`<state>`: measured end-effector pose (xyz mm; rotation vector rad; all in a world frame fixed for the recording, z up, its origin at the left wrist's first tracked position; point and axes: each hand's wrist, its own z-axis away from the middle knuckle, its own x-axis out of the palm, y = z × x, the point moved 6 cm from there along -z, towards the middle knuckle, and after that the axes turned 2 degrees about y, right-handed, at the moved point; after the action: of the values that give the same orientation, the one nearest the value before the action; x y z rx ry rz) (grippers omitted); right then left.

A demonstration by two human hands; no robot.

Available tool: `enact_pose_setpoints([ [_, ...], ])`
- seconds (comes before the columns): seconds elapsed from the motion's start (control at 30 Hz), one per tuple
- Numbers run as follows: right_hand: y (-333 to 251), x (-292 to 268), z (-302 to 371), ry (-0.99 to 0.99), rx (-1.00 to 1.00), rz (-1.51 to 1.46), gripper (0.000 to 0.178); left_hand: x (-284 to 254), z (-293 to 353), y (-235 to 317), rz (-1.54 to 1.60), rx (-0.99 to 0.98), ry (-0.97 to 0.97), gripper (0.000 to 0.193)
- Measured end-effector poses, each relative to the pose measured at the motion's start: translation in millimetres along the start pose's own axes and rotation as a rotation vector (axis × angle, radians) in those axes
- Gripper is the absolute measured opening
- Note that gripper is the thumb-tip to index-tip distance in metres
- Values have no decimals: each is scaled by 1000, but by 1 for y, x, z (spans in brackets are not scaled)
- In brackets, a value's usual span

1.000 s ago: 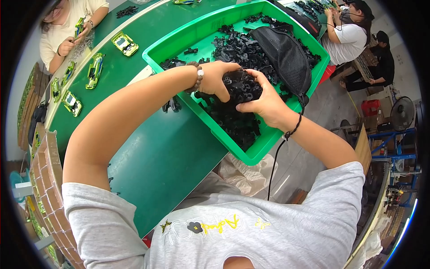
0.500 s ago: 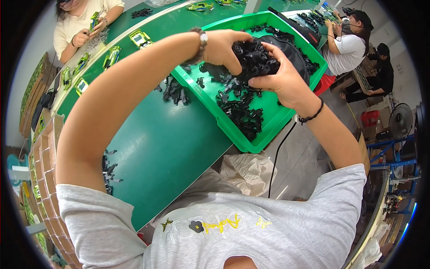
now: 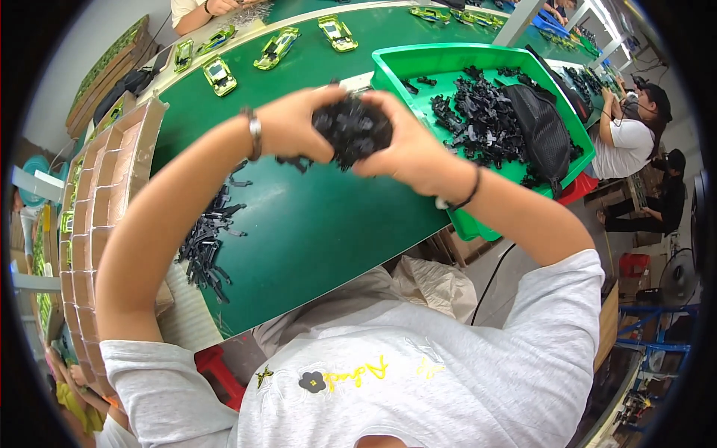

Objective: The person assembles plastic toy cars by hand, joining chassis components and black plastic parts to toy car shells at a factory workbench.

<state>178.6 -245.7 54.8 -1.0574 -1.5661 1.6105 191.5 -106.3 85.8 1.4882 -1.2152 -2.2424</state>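
Observation:
My left hand [image 3: 299,123] and my right hand [image 3: 409,142] are closed on a clump of small black plastic parts [image 3: 352,133], pressed between them above the green table [image 3: 314,231]. A few more black parts show below my left hand. On the right a green plastic tray [image 3: 467,51] holds many loose black parts [image 3: 478,112] and a black mesh bag [image 3: 536,131]. Beside my left forearm lies a pile of long, thin black parts [image 3: 209,246] on the table.
Several green toy car bodies [image 3: 276,48] stand along the table's far side. A cardboard box with compartments [image 3: 123,187] is at the left. One person [image 3: 624,131] sits beyond the tray; another's hands [image 3: 220,7] show at the top. A pale sack [image 3: 433,284] hangs below the table edge.
Both hands have moved left with the clump, from over the tray to over the table. My view has shifted left, showing more of the thin-parts pile and the box.

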Motion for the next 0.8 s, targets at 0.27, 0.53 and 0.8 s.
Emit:
enact_pose_setpoints([
  [0.27,46,17,3,14,-102,469,83,49,11,-66,60,79,168,81],
  [0.53,43,-1,10,67,37,839,103,67,6,-48,-290,23,133,93],
  [0.8,-25,-24,59,-107,-238,824,73,48,10,-18,-363,-121,-104,68],
])
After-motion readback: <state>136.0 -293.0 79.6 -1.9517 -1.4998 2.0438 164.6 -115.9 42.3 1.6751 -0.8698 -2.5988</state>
